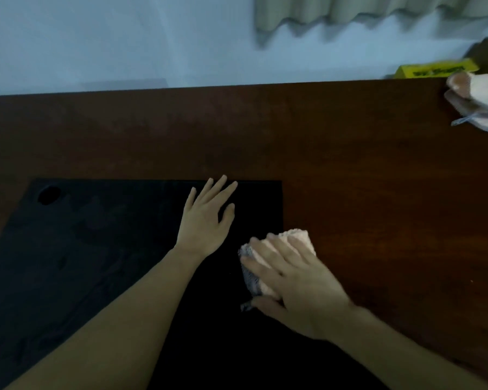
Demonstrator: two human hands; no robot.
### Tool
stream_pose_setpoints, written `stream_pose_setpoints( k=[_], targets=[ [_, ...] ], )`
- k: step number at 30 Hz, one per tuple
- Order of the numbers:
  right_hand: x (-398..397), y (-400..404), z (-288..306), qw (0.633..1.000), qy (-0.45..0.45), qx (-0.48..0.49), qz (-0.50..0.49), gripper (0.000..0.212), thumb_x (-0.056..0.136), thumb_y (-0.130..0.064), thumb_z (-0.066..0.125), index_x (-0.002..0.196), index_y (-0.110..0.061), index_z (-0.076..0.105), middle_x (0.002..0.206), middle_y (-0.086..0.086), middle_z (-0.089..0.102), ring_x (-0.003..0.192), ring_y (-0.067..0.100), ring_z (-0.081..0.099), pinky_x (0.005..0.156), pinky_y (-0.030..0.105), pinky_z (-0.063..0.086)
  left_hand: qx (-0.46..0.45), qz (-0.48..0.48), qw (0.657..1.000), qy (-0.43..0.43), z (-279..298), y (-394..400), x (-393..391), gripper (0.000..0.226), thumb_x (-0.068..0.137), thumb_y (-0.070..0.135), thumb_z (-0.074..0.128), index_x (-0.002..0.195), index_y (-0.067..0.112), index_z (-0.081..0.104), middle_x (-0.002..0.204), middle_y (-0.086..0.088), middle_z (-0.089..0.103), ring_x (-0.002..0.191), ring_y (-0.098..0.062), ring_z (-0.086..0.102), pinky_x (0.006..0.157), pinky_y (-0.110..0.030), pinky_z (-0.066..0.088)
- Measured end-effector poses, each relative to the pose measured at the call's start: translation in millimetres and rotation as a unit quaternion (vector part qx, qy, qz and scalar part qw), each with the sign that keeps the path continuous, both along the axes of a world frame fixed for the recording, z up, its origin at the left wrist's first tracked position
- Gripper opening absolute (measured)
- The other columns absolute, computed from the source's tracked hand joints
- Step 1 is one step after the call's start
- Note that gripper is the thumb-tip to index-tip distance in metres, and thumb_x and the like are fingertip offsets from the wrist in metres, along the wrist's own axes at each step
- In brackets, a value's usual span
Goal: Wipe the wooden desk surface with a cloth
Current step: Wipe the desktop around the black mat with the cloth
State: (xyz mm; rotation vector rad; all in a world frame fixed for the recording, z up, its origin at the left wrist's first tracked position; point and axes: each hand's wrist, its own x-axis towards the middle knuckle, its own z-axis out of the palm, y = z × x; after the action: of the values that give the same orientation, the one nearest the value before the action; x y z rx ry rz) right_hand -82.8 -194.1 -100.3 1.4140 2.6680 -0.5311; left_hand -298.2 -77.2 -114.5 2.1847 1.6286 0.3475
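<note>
the cloth (276, 257) is pressed under the right hand (302, 288), fingers (279, 246) straight; the left hand (206, 220) is rested spread on the mat (82, 249); the desk (378, 178) beyond the fingertips is judged unwiped

Left hand (206, 220): bare, no ring, no watch or band at the wrist; forearm uncovered down to the near frame edge. Right hand (302, 285): likewise bare, nothing on fingers or wrist; forearm uncovered to the near right corner. No sleeve edge shows on either arm.
</note>
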Motion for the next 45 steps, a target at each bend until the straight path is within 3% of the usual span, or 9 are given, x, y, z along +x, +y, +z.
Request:
stream_pose_setpoints(
  k=[5, 10, 14, 20, 25, 29, 39, 42, 45],
  targets=[
    [15.9, 85.0, -11.4, 0.987, -0.050, 0.051, -0.145, 0.079, 0.092, -0.074, -0.011, 0.161, -0.035, -0.009, 0.167, -0.005, -0.017, 0.157, 0.026, -0.009, 0.123, 0.045, -0.008, 0.004, -0.019, 0.999, 0.038, 5.7, 5.0, -66.3, 0.047, 0.108, 0.046, 0.034, 0.154, 0.047, 0.026, 0.159, 0.031, 0.008, 0.149, 0.006, -0.004, 0.117, -0.019, -0.015],
    [-26.1, 138.5, -6.5, 0.965, -0.082, 0.015, -0.250, 0.070, 0.103, -0.062, 0.007, 0.163, -0.029, -0.006, 0.171, 0.002, -0.013, 0.157, 0.029, -0.012, 0.125, 0.052, -0.003, -0.004, 0.030, 0.995, 0.097, -0.9, 0.1, -141.2, 0.050, 0.106, 0.049, 0.030, 0.156, 0.045, 0.024, 0.163, 0.025, 0.006, 0.150, 0.001, -0.006, 0.121, -0.030, -0.009],
    [-95.1, 81.2, -4.2, 0.992, -0.059, 0.010, -0.115, 0.082, 0.090, -0.062, -0.012, 0.163, -0.026, -0.007, 0.172, 0.005, -0.010, 0.157, 0.034, -0.009, 0.123, 0.054, -0.005, -0.003, 0.075, 0.992, 0.105, -0.4, -1.9, -170.6, 0.052, 0.107, 0.047, 0.030, 0.158, 0.041, 0.025, 0.166, 0.018, 0.009, 0.155, -0.008, -0.002, 0.124, -0.038, -0.004],
    [-96.2, 39.7, 3.0, 0.997, -0.005, -0.020, 0.077, 0.077, 0.095, -0.067, 0.002, 0.164, -0.032, -0.001, 0.170, -0.004, -0.013, 0.156, 0.020, -0.017, 0.122, 0.040, -0.019, -0.016, 0.078, 0.993, 0.093, -6.8, -4.3, -185.2, 0.054, 0.105, 0.051, 0.024, 0.158, 0.043, 0.022, 0.167, 0.020, 0.005, 0.154, -0.006, -0.007, 0.124, -0.037, -0.007],
    [-62.2, 127.4, -6.9, 0.995, -0.065, 0.030, -0.074, 0.082, 0.091, -0.073, -0.012, 0.162, -0.033, -0.007, 0.171, -0.001, -0.010, 0.157, 0.025, -0.010, 0.125, 0.045, -0.007, -0.011, 0.076, 0.994, 0.081, -9.6, -4.1, -186.3, 0.052, 0.106, 0.051, 0.025, 0.157, 0.046, 0.021, 0.166, 0.023, 0.004, 0.154, -0.004, -0.008, 0.125, -0.038, -0.006],
    [-83.8, 163.4, -4.3, 0.978, -0.093, 0.008, -0.189, 0.070, 0.103, -0.063, 0.006, 0.163, -0.031, -0.010, 0.170, 0.000, -0.019, 0.156, 0.027, -0.017, 0.125, 0.050, -0.007, -0.011, 0.076, 0.994, 0.074, -9.0, -3.5, -186.7, 0.051, 0.107, 0.051, 0.026, 0.157, 0.047, 0.021, 0.165, 0.024, 0.004, 0.153, -0.003, -0.008, 0.125, -0.037, -0.007],
    [-135.9, 30.7, -0.1, 0.992, 0.028, -0.015, 0.124, 0.069, 0.104, -0.063, 0.025, 0.164, -0.032, 0.010, 0.172, -0.003, -0.001, 0.158, 0.023, -0.005, 0.125, 0.043, -0.007, 0.003, 0.082, 0.993, 0.087, -9.5, -5.6, -185.3, 0.055, 0.103, 0.057, 0.019, 0.157, 0.047, 0.020, 0.166, 0.021, 0.006, 0.155, -0.006, -0.004, 0.126, -0.038, -0.003],
    [-111.2, 73.7, -1.9, 0.997, -0.018, 0.035, 0.059, 0.073, 0.101, -0.065, 0.025, 0.163, -0.027, 0.017, 0.170, 0.004, 0.019, 0.155, 0.031, 0.016, 0.123, 0.043, 0.002, -0.001, 0.082, 0.993, 0.084, -10.9, -4.2, -186.6, 0.049, 0.107, 0.053, 0.024, 0.156, 0.050, 0.018, 0.165, 0.024, 0.003, 0.153, -0.003, -0.008, 0.125, -0.035, -0.006],
    [-93.5, 132.9, -3.7, 0.996, -0.063, 0.027, -0.061, 0.071, 0.101, -0.067, 0.004, 0.163, -0.033, -0.006, 0.171, -0.001, -0.011, 0.158, 0.026, -0.009, 0.124, 0.043, -0.009, -0.003, 0.078, 0.994, 0.076, -12.5, -4.3, -188.5, 0.049, 0.107, 0.052, 0.026, 0.155, 0.052, 0.017, 0.164, 0.027, 0.001, 0.151, 0.001, -0.011, 0.124, -0.032, -0.009]
  ],
)
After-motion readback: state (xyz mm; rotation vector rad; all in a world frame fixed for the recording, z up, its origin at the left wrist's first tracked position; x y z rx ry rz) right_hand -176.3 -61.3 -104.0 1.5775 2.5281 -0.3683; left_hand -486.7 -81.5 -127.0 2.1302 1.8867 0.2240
